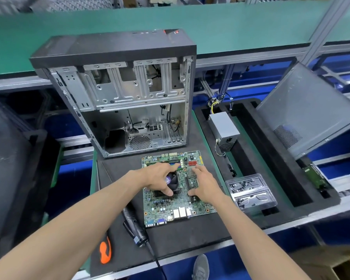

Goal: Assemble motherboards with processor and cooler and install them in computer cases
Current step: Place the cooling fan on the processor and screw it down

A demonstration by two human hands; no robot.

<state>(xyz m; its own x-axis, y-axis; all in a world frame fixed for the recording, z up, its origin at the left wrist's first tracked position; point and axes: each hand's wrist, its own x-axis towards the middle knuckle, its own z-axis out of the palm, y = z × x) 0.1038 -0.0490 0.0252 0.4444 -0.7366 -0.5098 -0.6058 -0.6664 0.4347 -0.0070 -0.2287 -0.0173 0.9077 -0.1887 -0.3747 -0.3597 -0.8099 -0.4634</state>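
Both hands on a green motherboard (171, 207) lying flat on the black foam mat (190, 233), just in front of the open case.

From the left: an orange-and-black tool (105, 252) and a black electric screwdriver (134, 225) lie on the mat. The left hand (160, 178) spreads over the black cooler fan (173, 181), thumb and fingers curled around its edges; the fan is mostly hidden. Behind stands the black-framed, grey steel computer case (127, 110), side open; its front markings are too blurred to read. The right hand (205, 183) curls round a memory module (192, 183), thumb at its near end. Further right sit a clear plastic screw tray (251, 190) and a grey power supply (223, 129). No board lettering is legible.
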